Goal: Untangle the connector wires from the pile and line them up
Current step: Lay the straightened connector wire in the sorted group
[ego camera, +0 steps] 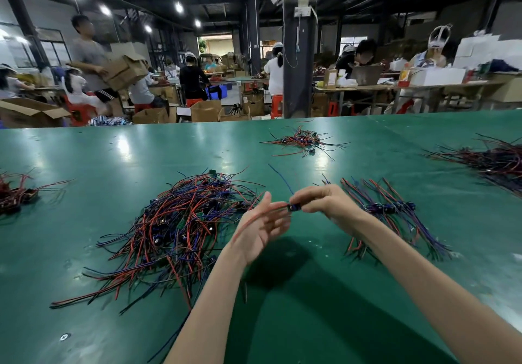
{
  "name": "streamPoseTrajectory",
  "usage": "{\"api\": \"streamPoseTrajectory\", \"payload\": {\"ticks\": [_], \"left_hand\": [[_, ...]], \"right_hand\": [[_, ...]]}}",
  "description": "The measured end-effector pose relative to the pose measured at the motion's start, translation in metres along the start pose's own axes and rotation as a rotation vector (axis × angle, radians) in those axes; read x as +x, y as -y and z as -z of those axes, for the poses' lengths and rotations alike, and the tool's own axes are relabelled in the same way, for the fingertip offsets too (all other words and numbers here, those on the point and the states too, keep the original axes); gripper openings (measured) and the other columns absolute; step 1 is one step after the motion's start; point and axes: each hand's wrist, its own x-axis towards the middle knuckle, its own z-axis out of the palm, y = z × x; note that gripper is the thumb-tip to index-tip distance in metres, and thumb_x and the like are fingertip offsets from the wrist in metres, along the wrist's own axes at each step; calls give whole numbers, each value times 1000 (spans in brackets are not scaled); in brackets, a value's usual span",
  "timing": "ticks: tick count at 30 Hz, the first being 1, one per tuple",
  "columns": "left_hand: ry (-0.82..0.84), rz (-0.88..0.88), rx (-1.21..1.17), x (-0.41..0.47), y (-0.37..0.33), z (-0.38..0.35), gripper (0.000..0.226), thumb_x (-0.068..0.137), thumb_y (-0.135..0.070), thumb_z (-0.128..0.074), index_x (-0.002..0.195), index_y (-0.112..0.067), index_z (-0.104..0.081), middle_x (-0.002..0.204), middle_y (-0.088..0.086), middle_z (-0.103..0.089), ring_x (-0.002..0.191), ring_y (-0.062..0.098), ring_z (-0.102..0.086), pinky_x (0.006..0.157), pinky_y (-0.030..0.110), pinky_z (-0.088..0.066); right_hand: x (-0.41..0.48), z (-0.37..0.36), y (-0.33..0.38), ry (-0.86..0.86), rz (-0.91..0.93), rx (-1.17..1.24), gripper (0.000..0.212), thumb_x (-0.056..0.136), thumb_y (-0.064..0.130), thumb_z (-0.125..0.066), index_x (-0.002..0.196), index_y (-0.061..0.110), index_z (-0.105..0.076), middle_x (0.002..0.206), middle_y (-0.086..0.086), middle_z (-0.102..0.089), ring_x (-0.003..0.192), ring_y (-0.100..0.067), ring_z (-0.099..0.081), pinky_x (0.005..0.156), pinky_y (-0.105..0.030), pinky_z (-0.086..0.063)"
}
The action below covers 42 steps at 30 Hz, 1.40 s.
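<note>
Connector (293, 208) is pinched in my right hand (319, 201), with its red wire (254, 219) trailing down-left across my relaxed, unclenched left hand (262, 226). The lined-up row (389, 208) lies just right of the right hand, so that hand is nearer. The pile (180, 222) sits to the left on the bench (84, 166).

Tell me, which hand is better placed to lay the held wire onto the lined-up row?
Right. The right hand pinches the connector, and the row lies beside it; the left hand is open, nearer the pile.
</note>
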Motion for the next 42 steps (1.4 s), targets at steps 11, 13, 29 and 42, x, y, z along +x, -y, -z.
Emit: {"api": "streamPoseTrajectory", "payload": {"ticks": [11, 13, 29, 42], "left_hand": [[40, -20, 329, -7, 23, -16, 7, 89, 0, -59, 93, 2, -65, 70, 7, -66, 53, 11, -61, 60, 25, -58], [31, -43, 315, -7, 22, -18, 11, 90, 1, -58, 98, 6, -63, 71, 9, -63, 51, 10, -58, 59, 25, -57], [67, -48, 285, -8, 20, -20, 8, 87, 1, -61, 93, 5, -65, 74, 12, -71, 57, 14, -65, 60, 24, -57], [9, -51, 412, -5, 24, -19, 11, 82, 1, -67, 76, -8, -64, 68, 7, -70, 53, 14, -62, 58, 28, -55]], "right_hand": [[-12, -14, -40, -243, -86, 212, 29, 82, -18, -55, 105, -5, -66, 87, -11, -69, 62, -8, -65, 67, -17, -55], [-12, -18, -38, -293, -82, 290, 33, 82, -17, -57, 108, 3, -62, 96, -8, -65, 66, -11, -63, 62, -17, -54], [-19, -12, -24, -35, -486, 801, 25, 88, 9, -56, 68, 3, -71, 58, -5, -64, 46, -12, -59, 55, -21, -54], [-14, -14, -31, -243, -314, 505, 11, 80, -5, -65, 89, 2, -69, 63, -9, -65, 47, -10, -55, 59, -23, -51]]}}
